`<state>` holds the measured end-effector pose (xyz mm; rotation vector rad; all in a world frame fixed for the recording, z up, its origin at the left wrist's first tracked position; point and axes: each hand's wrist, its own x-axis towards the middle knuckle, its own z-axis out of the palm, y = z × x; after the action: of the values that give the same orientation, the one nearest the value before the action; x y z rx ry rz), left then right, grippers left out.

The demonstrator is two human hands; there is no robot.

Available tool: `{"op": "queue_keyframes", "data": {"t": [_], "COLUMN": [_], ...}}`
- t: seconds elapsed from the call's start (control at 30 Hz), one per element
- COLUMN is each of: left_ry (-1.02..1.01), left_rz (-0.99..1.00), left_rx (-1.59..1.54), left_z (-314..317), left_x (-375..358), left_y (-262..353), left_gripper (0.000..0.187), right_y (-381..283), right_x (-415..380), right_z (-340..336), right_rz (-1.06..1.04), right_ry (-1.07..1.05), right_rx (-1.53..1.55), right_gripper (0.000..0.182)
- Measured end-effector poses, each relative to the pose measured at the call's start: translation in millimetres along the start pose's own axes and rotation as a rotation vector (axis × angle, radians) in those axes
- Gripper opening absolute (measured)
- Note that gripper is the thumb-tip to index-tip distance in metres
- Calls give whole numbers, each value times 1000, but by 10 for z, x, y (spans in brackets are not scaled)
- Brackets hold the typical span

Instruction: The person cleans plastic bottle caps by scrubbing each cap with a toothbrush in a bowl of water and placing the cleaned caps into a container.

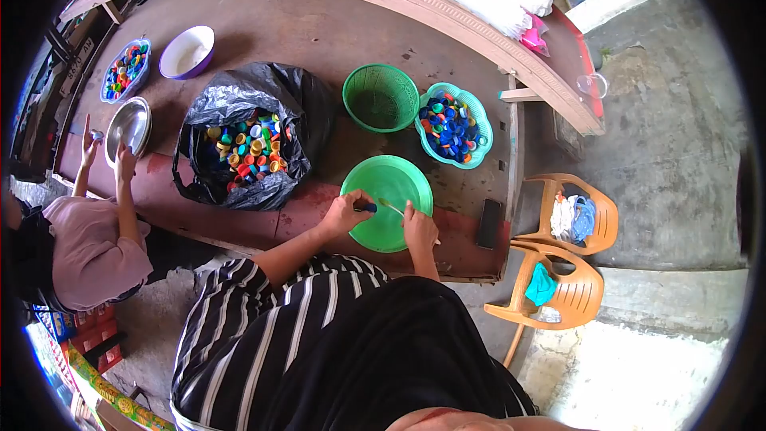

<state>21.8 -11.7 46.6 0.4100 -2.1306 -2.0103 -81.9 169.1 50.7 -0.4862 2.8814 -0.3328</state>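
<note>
My left hand [345, 214] is closed on a dark blue bottle cap [369, 207] over the left part of a light green basin [388, 173]. Across from it, my right hand [420, 230] grips a thin pale stick-like tool [394, 208], perhaps a small brush, whose tip points toward the cap without touching it. Behind the basin stand a darker green basket [380, 96] and a scalloped turquoise basket [483, 129] holding mostly blue caps. To the left, a black plastic bag [307, 104] lies open, full of mixed coloured caps [254, 152].
At the left, a co-worker [96, 247] holds a small item beside a metal bowl [132, 129]. Another cap basket [125, 72] and a white-and-purple bowl [188, 52] stand farther back. A dark phone-like object [489, 223] lies near the table's right edge, beyond which are orange chairs [586, 291].
</note>
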Motion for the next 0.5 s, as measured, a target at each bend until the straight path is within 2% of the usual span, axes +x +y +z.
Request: {"op": "queue_keyframes", "data": {"t": [0.07,0.17,0.27,0.37,0.5], "left_ry": [18,25,6,-7,17], "left_rz": [32,8,-68,-77,-108], "left_rx": [71,110,76,131,200], "left_z": [13,-10,-30,-61,-45], "left_x": [17,10,-3,2,17], "left_y": [-99,-133,-36,57,-53], "left_gripper": [26,26,28,30,32], "right_y": [-56,-233,-116,-283,-218], "right_x": [0,-92,35,-36,34], "right_z": [-137,-324,-205,-358,-171], "right_rz": [26,-97,-11,-97,-78], "right_ry": [-91,-191,-110,-144,-92], "right_rx": [38,103,1,159,53], "right_gripper": [65,65,63,62,60]}}
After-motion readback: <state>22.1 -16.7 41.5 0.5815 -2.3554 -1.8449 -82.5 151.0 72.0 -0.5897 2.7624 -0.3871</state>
